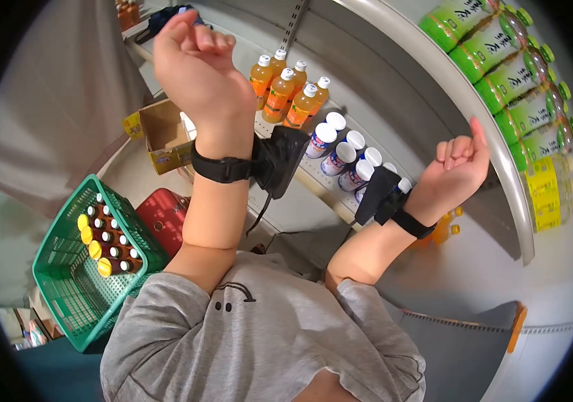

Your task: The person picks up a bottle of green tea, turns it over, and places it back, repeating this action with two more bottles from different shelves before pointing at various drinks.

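Observation:
My left hand (199, 67) is raised at the upper left, its fingers loosely curled and holding nothing I can see. Just to its right, on the lower shelf, stand several orange drink bottles (277, 95) with white caps. My right hand (457, 161) is lifted at the right, one digit stretched out and the other fingers loosely bent, with nothing visible in it. Near it, a row of blue-and-white containers (338, 158) with white lids lines the shelf. Each wrist wears a black strap with a black device (279, 161), and the right one (380, 196) partly covers the containers.
Green-labelled tea bottles (500, 74) and yellow-labelled bottles (545, 194) fill the upper shelf behind its curved metal edge (464, 80). At left, a green basket (55, 264) holds several dark bottles (107, 236). Beside it are a red object (164, 218) and an open cardboard box (164, 127).

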`<act>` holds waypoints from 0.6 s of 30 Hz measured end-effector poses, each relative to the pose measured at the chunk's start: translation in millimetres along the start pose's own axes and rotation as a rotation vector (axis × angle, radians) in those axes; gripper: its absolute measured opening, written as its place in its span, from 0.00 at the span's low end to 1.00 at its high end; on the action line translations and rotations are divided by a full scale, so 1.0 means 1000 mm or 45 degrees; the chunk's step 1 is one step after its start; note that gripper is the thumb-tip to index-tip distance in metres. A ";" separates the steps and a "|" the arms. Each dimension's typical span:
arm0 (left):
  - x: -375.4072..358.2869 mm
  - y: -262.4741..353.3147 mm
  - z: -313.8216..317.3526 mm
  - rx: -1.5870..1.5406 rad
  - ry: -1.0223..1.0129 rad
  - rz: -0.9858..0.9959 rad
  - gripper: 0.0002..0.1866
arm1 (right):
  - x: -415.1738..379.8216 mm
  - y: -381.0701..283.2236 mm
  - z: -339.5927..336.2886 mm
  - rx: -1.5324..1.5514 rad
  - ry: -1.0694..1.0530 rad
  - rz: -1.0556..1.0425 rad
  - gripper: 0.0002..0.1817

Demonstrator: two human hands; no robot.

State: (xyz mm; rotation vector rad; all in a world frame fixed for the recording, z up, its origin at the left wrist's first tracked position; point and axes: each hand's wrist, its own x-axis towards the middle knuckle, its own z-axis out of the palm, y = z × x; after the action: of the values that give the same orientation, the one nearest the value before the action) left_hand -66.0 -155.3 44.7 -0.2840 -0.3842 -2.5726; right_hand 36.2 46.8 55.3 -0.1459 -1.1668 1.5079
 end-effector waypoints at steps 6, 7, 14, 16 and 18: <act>0.001 -0.045 -0.102 0.760 -0.041 -0.019 0.08 | -0.073 0.089 -0.022 -0.394 0.021 -0.068 0.10; 0.001 -0.055 -0.136 0.893 -0.039 -0.255 0.09 | -0.091 0.135 -0.027 -0.451 -0.031 0.016 0.09; -0.036 -0.024 -0.285 1.176 0.004 -0.593 0.13 | -0.235 0.168 -0.060 -0.476 0.101 0.798 0.08; -0.029 -0.027 -0.296 1.077 -0.099 -0.704 0.15 | -0.239 0.145 -0.077 -0.493 0.186 0.649 0.09; -0.038 0.003 -0.244 1.195 -0.287 -0.919 0.18 | -0.239 0.116 -0.093 -0.379 0.398 0.564 0.08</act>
State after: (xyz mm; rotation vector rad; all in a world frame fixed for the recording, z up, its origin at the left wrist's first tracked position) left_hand -62.7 -219.0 -194.0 -0.0799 -1.9805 -2.6336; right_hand 96.2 -74.1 -192.5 -0.8590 -1.1407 1.6051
